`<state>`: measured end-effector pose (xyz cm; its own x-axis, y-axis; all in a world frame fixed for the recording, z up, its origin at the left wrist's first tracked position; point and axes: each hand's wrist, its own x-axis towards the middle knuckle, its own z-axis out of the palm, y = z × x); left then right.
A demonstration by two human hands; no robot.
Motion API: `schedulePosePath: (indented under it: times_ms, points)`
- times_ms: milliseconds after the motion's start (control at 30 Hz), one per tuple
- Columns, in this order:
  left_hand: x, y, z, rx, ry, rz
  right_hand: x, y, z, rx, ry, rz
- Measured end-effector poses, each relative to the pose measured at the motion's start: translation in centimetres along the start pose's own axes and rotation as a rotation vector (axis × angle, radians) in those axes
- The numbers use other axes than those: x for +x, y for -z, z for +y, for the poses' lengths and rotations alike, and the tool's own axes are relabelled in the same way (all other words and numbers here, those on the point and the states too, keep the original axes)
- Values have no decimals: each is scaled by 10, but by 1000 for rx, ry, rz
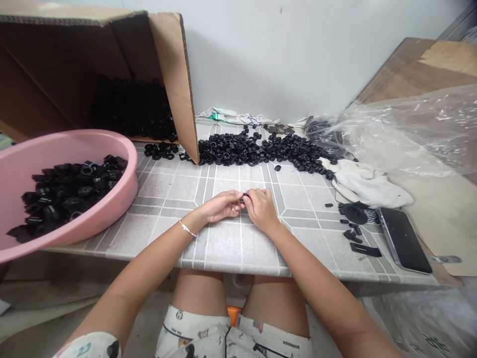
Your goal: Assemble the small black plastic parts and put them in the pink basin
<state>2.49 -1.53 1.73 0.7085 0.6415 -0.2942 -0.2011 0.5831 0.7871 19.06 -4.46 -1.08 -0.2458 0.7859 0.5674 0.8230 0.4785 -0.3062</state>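
Left hand (221, 206) and right hand (262, 210) clench one small black plastic piece (243, 199), grips tight! Loose black pieces (253, 149) lie ahead on the tiled counter (238, 243)

The small black piece (243, 199) is mostly hidden by the fingers (234, 203), so its shape is hard to tell. The pink basin (126, 194) and cardboard box (175, 74) run off the left edge; the dark heap (130, 109) inside the box seemingly blurs into one mass.

No readable text; green print on crumpled clear plastic sheet (428, 338) at 5 o'clock too blurred.
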Motion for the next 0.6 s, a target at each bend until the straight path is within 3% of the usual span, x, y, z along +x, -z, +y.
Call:
schedulePosePath:
  times_ms: [167,333,433,500,600]
  points:
    - [4,-2,-9,268,-245,90,-1,-3,-2,414,-217,-66]
    - [6,1,-17,858,-621,202,-1,-7,-2,713,-397,-107]
    - [5,0,-17,1150,-770,163,0,-8,-2,932,-474,-145]
    - [5,-1,-11,1141,-828,137,2,-8,0,1088,-493,-174]
    - [-3,5,12,776,-893,273,5,-6,7,1260,-499,-217]
